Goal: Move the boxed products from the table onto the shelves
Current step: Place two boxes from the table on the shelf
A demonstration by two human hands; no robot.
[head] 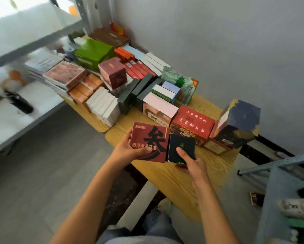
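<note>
Two hands each grip a box above the near end of a crowded wooden counter (209,175).

The left hand (130,148) clasps a dark red box (148,138) with a big black character; the right hand (191,162) pinches a small black box (180,147), thumb on top. The two boxes touch edge to edge. Just behind stand a red box with white lettering (193,123), a pink-topped box (159,105) and a tilted navy box (239,124) by the wall. Farther back, packed rows of boxes fill the counter. White shelves (24,34) lie left across open grey floor (42,164); a metal rack (279,173) crowds the right.
</note>
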